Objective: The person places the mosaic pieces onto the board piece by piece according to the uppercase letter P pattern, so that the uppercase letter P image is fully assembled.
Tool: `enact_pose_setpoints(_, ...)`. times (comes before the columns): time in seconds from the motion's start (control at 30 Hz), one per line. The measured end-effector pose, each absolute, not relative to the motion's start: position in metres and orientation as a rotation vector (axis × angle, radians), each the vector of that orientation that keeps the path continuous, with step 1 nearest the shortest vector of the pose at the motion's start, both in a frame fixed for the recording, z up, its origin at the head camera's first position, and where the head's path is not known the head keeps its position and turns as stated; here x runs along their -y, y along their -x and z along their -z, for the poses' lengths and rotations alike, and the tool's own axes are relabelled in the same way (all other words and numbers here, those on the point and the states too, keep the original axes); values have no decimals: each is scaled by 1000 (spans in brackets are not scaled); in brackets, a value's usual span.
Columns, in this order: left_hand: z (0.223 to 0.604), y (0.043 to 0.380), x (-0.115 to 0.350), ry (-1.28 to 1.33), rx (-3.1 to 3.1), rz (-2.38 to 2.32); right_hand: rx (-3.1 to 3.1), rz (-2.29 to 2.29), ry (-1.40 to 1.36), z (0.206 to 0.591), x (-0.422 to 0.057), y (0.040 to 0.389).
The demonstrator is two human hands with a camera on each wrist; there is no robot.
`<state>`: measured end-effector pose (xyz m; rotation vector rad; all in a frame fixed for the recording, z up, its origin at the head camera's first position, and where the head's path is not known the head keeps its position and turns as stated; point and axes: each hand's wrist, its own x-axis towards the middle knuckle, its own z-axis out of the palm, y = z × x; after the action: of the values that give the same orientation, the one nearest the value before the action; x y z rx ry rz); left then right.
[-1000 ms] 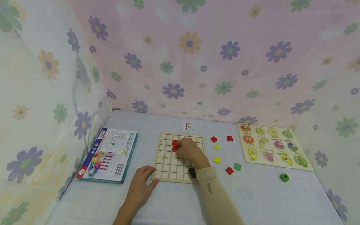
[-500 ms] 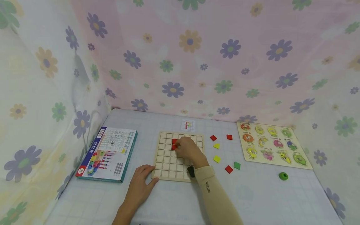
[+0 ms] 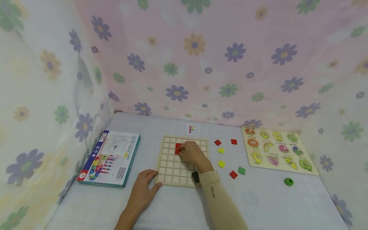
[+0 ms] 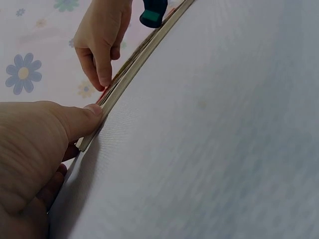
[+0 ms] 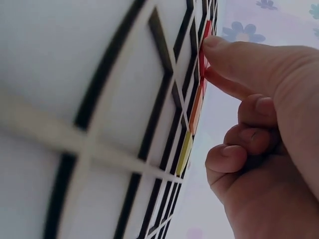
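A wooden grid board (image 3: 169,171) lies flat in the middle of the table. My left hand (image 3: 142,190) grips its near left corner, thumb (image 4: 85,121) on the front edge and fingers around the side. Over the upper part of the board is my right hand (image 3: 192,152), its thumb and index finger pinching a red tile (image 5: 205,46) set down at the grid. The other fingers of that hand are curled. Red shows in two neighbouring cells beside the fingertips in the head view. Orange (image 5: 195,115) and yellow (image 5: 185,153) tiles sit in the grid in the right wrist view.
Loose red (image 3: 233,174), yellow (image 3: 221,164) and green (image 3: 241,171) tiles lie right of the board. A small pattern card (image 3: 191,129) is behind it. A toy box (image 3: 115,143) stands left; a fruit puzzle board (image 3: 276,153) and a green piece (image 3: 288,181) lie right.
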<state>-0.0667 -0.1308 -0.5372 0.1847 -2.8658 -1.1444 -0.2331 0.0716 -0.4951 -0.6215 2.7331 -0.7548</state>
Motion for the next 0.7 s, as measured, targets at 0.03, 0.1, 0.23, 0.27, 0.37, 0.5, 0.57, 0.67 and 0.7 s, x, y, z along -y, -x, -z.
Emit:
enact_pose_setpoints(0.03, 537, 67, 131, -188, 2864, 1144, -2732, 770, 615, 495, -72, 233)
enact_pose_setpoints(0.1, 537, 67, 132, -192, 2858, 1149, -2730, 802, 608, 494, -74, 233)
enact_pose_setpoints(0.23, 538, 67, 132, -192, 2856, 1166, -2749, 850, 565, 494, -81, 231)
enact_pose_setpoints(0.27, 538, 67, 132, -192, 2859, 1167, -2757, 859, 556, 495, -84, 231)
enact_pose_setpoints(0.37, 538, 68, 131, -195, 2869, 1171, -2781, 877, 526, 494, -95, 232)
enact_pose_setpoints(0.5, 539, 68, 131, -188, 2862, 1162, -2820, 928, 462, 488, -120, 237)
enact_pose_setpoints(0.57, 538, 68, 131, -180, 2856, 1153, -2837, 947, 416, 484, -136, 240)
enact_pose_setpoints(0.67, 538, 67, 132, -182, 2859, 1148, -2854, 936, 345, 483, -161, 243)
enact_pose_setpoints(0.7, 537, 67, 132, -187, 2863, 1144, -2859, 923, 338, 483, -169, 244)
